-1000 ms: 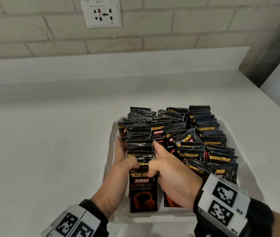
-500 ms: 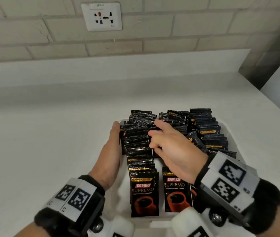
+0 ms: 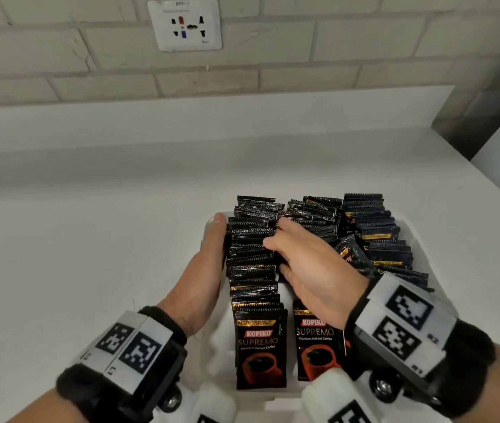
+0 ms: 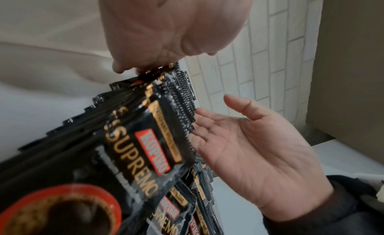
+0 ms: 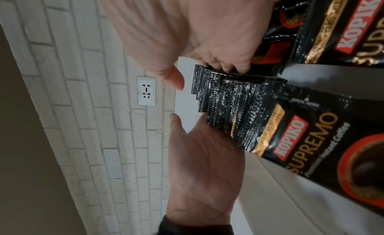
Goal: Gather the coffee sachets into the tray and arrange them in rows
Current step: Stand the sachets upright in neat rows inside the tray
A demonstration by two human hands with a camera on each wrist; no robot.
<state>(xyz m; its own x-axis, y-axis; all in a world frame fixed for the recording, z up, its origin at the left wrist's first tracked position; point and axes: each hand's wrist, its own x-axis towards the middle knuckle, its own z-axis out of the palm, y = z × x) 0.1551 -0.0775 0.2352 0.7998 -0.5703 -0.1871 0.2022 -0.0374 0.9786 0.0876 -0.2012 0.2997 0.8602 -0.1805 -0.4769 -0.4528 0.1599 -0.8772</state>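
White counter (image 3: 90,239) carries a white tray (image 3: 212,346), set below a brick wall with a socket plate (image 3: 185,24). The tray holds black coffee sachets (image 3: 373,236) standing overlapped in three rows running away from the person. Left row (image 3: 253,270) lies between the two hands; middle row (image 3: 309,209) runs beyond the right fingertips; right row, outward of the right hand, is looser, several packets tilted. Left hand (image 3: 209,270) lies flat along the outer edge of the left row, fingers straight and together, palm against the sachet edges, gripping nothing; the left wrist view shows its fingertips (image 4: 122,66) touching the packet corners. Right hand (image 3: 309,276) is spread over the inner side of the same row, fingers extended and slightly bent, their tips resting on the sachet tops, thumb (image 5: 172,77) standing apart from the packets; no sachet is pinched. The nearest sachet (image 3: 260,349) of the left row lies face up just behind the left wrist, a second face-up packet (image 3: 315,346) beside it under the right wrist. Both wrists carry marker bands (image 3: 129,346).
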